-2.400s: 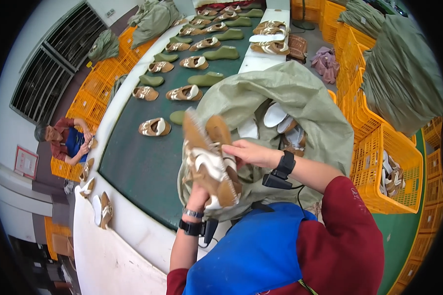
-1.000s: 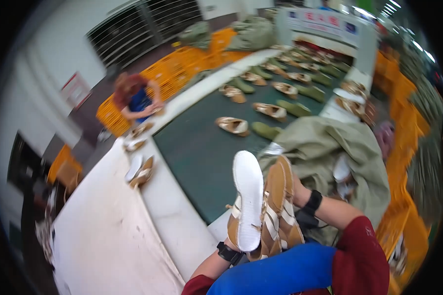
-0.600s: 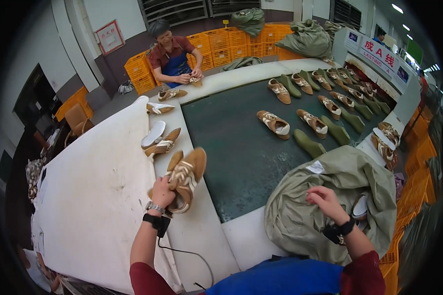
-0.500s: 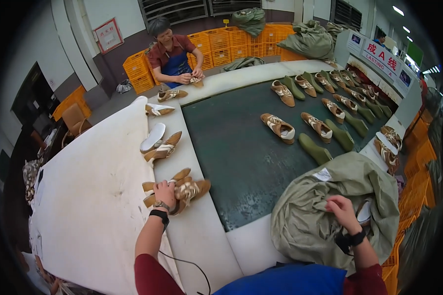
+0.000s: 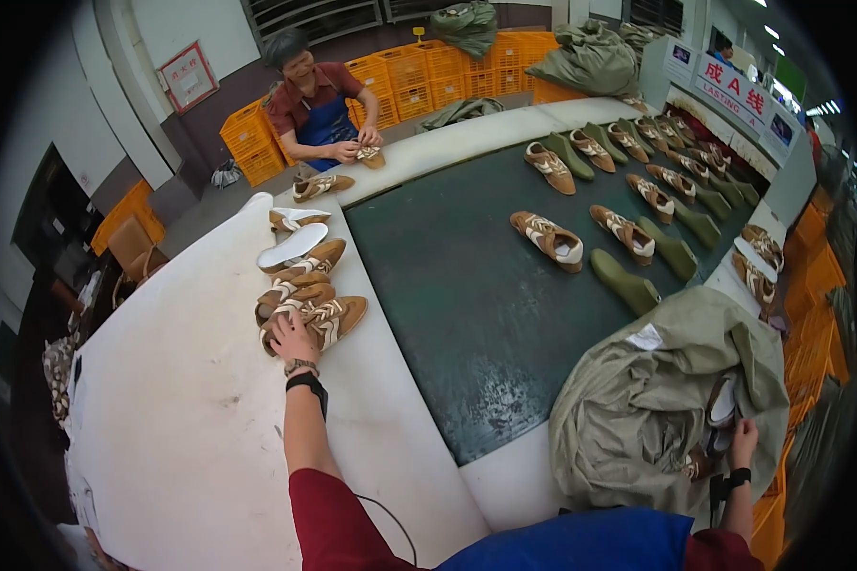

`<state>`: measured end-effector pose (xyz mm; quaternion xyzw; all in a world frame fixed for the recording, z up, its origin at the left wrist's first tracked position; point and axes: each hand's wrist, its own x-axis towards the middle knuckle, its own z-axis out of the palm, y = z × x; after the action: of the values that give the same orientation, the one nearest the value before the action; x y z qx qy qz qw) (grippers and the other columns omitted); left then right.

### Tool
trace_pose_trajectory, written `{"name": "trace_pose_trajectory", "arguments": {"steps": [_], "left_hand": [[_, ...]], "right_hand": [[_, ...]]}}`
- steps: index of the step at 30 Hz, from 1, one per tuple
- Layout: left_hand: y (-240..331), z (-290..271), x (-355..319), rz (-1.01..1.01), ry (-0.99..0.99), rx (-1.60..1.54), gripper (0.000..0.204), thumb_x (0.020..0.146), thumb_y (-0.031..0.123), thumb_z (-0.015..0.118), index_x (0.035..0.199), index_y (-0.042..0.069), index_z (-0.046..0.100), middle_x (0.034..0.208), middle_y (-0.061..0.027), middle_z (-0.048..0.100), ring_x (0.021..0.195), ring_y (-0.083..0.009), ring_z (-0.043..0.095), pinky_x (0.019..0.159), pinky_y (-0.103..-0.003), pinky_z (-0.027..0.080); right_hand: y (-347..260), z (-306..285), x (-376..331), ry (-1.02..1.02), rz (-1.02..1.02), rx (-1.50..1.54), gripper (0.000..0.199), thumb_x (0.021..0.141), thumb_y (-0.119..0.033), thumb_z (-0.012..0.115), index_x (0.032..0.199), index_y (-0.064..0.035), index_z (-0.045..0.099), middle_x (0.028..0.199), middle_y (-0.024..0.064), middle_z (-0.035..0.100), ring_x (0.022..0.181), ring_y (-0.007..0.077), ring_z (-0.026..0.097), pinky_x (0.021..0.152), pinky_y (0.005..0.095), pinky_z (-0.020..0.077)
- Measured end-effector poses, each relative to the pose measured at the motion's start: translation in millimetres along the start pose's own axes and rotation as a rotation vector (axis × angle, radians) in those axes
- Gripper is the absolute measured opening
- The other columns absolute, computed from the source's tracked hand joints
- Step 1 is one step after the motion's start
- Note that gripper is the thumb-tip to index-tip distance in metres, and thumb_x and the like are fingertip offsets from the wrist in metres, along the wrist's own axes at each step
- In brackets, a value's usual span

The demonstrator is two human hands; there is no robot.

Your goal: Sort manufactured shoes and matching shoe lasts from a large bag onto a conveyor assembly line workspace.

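Note:
My left hand [image 5: 292, 335] is closed over the heel end of a brown and white sneaker [image 5: 334, 322] on the white tabletop. Right against it lie more brown sneakers [image 5: 300, 285] and a white insole-like sole [image 5: 293, 246], bunched along the table's inner edge. At the lower right, my right hand [image 5: 745, 443] grips the right side of a grey-green cloth bag [image 5: 600, 419], its fingers partly hidden. Inside the open bag a shoe with a pale lining [image 5: 722, 402] and a brown shoe part [image 5: 697, 464] show.
Rows of sneakers [image 5: 547, 240] and green shoe lasts [image 5: 625, 282] stand on the dark green conveyor belt [image 5: 428, 285]. Across the far rail a co-worker [image 5: 319, 105] handles a shoe. Orange crates [image 5: 411, 81] line the wall and the right side. A cable [image 5: 390, 519] lies by my left arm.
My left hand has moved farther away, and the sneaker now sits against the others. My right hand has shifted right and down to the bag's side, and the bag gapes wider.

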<state>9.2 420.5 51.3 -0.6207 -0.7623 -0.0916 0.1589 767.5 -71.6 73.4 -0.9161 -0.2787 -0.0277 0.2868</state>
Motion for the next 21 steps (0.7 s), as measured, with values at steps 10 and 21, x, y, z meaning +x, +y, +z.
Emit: {"name": "trace_pose_trajectory", "arguments": {"steps": [10, 21], "left_hand": [[314, -241, -269, 1.291, -0.096, -1.017, 0.054, 0.068, 0.01, 0.066, 0.118, 0.008, 0.047, 0.125, -0.016, 0.042, 0.119, -0.0378, 0.034, 0.096, -0.047, 0.031], [364, -159, -397, 1.868, -0.451, -0.357, 0.065, 0.063, 0.045, 0.069, 0.121, 0.025, 0.047, 0.127, -0.0098, 0.04, 0.117, -0.0335, 0.037, 0.094, -0.051, 0.029]], "right_hand": [[-17, 36, -58, -0.483, 0.273, 0.189, 0.058, 0.073, -0.044, 0.061, 0.108, 0.0009, 0.047, 0.102, 0.0154, 0.06, 0.096, 0.0312, 0.056, 0.082, 0.038, 0.0425], [74, -18, -73, 0.209, 0.408, 0.81, 0.034, 0.072, -0.015, 0.069, 0.097, 0.0014, 0.054, 0.09, 0.01, 0.062, 0.081, 0.0158, 0.058, 0.071, 0.0287, 0.0476]]}}
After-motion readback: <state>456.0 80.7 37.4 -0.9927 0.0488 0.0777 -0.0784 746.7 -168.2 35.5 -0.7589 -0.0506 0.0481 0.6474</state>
